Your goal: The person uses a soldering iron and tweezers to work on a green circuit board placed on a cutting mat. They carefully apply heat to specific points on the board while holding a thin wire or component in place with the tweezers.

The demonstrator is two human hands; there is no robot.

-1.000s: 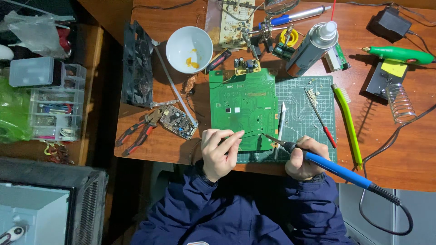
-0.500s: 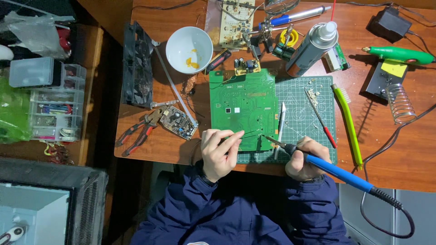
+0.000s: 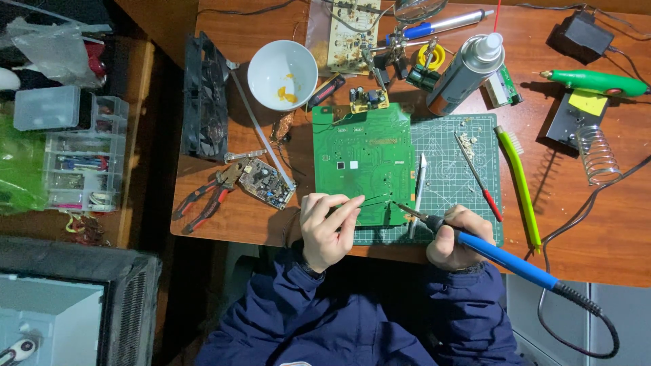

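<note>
A green circuit board [image 3: 363,159] lies on a green cutting mat [image 3: 451,169] at the desk's front. My right hand [image 3: 458,237] grips a blue-handled soldering iron [image 3: 505,257], whose tip touches the board's lower right edge. My left hand [image 3: 327,227] pinches a thin solder wire [image 3: 369,198] that reaches toward the iron's tip. Both hands rest at the front edge of the wooden desk [image 3: 610,217].
A white bowl [image 3: 282,71], a spray can [image 3: 466,64], red-handled pliers [image 3: 203,196], a small circuit board [image 3: 266,183], a green brush [image 3: 519,183], a coil iron stand [image 3: 597,154] and a black fan [image 3: 203,98] surround the mat. Plastic parts boxes [image 3: 81,156] sit left.
</note>
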